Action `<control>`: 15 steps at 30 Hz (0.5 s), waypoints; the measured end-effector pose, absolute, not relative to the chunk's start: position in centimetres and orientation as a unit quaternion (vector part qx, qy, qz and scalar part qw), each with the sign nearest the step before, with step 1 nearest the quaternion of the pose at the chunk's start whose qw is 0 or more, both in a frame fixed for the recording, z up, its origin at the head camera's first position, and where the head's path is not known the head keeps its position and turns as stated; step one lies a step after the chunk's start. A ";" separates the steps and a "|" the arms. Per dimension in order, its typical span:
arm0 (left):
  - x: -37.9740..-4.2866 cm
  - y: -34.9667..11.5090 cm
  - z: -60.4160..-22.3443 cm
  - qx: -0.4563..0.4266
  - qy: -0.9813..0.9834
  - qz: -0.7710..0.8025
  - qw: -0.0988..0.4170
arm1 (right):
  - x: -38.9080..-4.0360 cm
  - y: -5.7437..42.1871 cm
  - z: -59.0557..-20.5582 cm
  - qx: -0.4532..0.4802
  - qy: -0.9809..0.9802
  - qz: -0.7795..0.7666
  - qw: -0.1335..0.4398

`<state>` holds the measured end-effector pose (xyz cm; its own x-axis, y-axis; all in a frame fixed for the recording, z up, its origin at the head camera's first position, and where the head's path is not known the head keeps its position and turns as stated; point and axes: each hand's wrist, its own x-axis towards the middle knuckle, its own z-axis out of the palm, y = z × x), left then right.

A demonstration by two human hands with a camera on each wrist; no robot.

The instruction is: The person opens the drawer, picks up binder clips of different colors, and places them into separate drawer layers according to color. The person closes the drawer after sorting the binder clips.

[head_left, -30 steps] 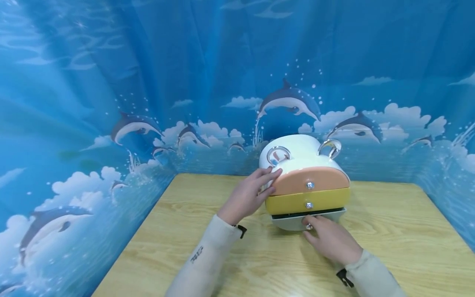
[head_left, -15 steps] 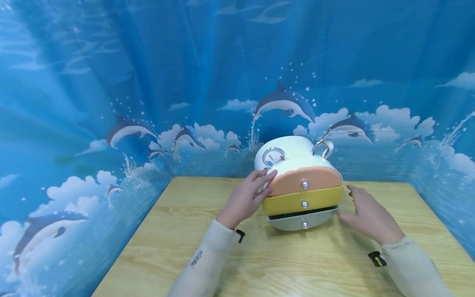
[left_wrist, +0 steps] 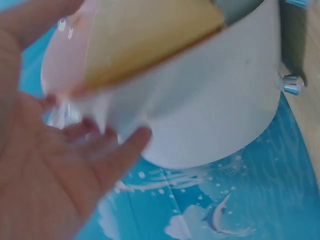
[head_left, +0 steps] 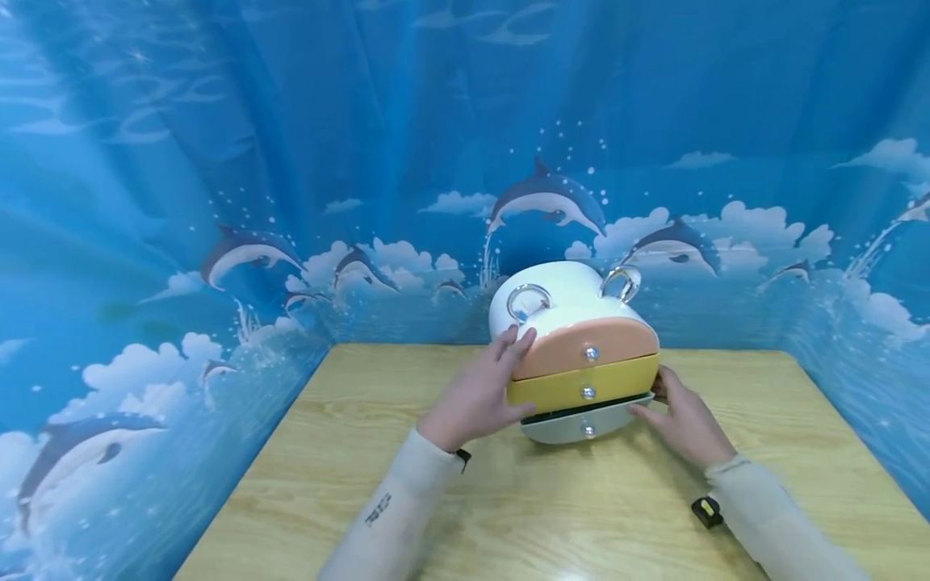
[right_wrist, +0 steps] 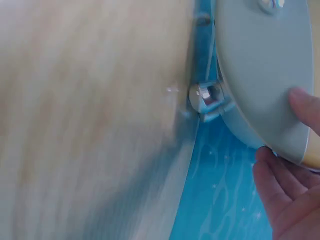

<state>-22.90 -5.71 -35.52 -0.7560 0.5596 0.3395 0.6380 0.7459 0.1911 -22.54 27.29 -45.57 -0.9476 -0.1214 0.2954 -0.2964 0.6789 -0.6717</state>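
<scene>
A small white drawer box (head_left: 574, 298) with two shiny ring-shaped ears stands on the table. Its fronts are a peach drawer (head_left: 559, 352), a yellow drawer (head_left: 552, 392) and a grey drawer (head_left: 559, 430), each with a round clear knob. A dark gap shows above the grey drawer front, which juts out slightly. My left hand (head_left: 475, 399) grips the box's left side, fingers along the white wall and thumb at the front. At the lower right, my right hand (head_left: 686, 420) holds the other side, its thumb on the grey front (right_wrist: 265, 65) and fingers around the side.
The box stands on a wood-grain table (head_left: 567, 516), towards its back edge. Behind and beside the table hangs a blue curtain (head_left: 407, 161) printed with dolphins and clouds. A faceted silvery foot (right_wrist: 206, 97) sits under the box.
My right hand has left the grey drawer's knob, swung right and closed in on the box's right side. My left thumb has moved lower, onto the front edge. The head view has shifted slightly.
</scene>
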 end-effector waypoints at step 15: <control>-22.7 -5.1 -39.1 -0.325 -0.919 -0.096 0.204 | -21.6 26.7 -45.7 0.157 -0.846 0.506 0.055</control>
<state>-22.72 -5.11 -39.06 -0.7059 0.5578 0.4365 0.6359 0.7705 0.0436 -21.62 26.72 -45.74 -0.9449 -0.2096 0.2515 -0.3207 0.4383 -0.8397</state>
